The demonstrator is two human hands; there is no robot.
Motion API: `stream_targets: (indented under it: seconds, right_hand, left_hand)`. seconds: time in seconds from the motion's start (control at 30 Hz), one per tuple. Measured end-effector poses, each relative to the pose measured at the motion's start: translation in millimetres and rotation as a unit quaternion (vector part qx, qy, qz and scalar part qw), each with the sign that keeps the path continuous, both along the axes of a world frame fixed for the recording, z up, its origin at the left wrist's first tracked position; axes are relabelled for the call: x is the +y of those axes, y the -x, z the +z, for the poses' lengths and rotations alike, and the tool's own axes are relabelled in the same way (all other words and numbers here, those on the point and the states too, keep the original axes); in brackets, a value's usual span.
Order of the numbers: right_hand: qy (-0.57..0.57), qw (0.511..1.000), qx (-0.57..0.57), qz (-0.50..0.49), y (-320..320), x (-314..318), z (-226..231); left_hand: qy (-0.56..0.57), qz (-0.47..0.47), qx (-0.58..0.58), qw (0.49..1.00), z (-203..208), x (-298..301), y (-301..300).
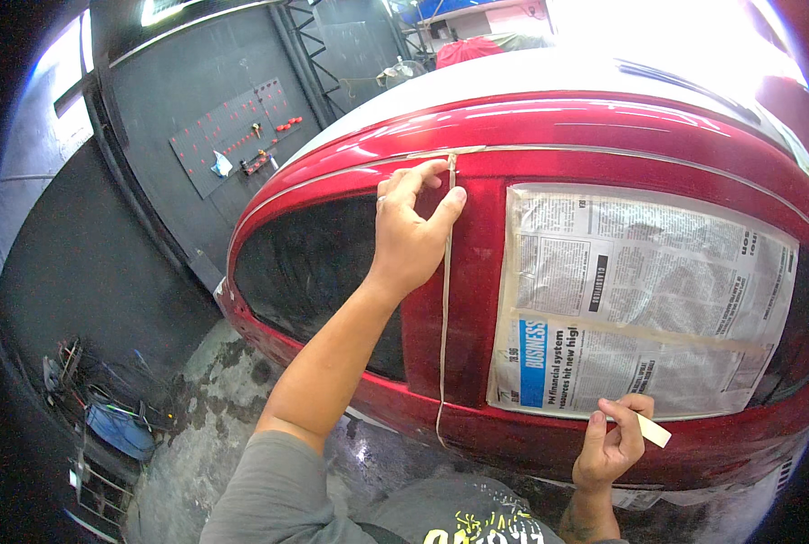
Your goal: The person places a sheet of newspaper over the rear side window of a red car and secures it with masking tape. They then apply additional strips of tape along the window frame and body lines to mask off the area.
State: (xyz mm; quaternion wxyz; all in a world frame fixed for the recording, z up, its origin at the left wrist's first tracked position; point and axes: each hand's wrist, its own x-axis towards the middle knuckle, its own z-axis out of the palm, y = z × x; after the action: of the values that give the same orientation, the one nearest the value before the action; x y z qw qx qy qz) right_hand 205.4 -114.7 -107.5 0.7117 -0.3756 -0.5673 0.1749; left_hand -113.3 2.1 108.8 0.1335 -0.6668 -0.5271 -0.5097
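Observation:
My left hand [411, 225] is raised at the top of a red car's door pillar, thumb and fingers apart. Its fingertips are close to the upper end of a thin strip of masking tape [446, 308]. That strip runs down the red pillar, and its lower end curls near the sill line. Low on the right, my right hand [611, 442] pinches a short piece of pale yellow masking tape [654, 432], which sticks out past the fingers. Newspaper [640, 272], edged with tape under a clear film, covers the window beside the pillar.
The car's dark uncovered window [318, 272] lies left of the pillar. A tape line [604, 152] follows the roof edge. At the left are a dark wall with a tool pegboard [232, 136] and a blue container [119, 426] among clutter on the stained concrete floor [209, 435].

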Motion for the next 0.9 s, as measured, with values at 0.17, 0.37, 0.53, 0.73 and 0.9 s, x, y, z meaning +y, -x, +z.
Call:
stream_targets:
  seconds: [0.17, 0.37, 0.53, 0.73, 0.9]
  right_hand:
    - [0.004, 1.0, -0.003, -0.003, 4, -4, -1]
    - [0.01, 1.0, 0.001, 0.019, 11, -6, 1]
    - [-0.02, 1.0, -0.013, 0.02, 11, -4, 2]
    - [-0.003, 1.0, 0.001, 0.01, 5, -6, -3]
    - [0.001, 1.0, -0.006, -0.007, -6, -8, -4]
  left_hand:
    - [0.024, -0.002, -0.062, 0.998, -5, 0, -17]
    - [0.037, 0.019, -0.044, 0.998, -7, -3, -26]
    - [0.0, 0.035, 0.036, 0.999, -5, -17, -7]
    - [-0.067, 0.158, 0.245, 0.954, -15, -13, 4]
    - [-0.113, 0.296, 0.444, 0.838, -10, -6, 1]
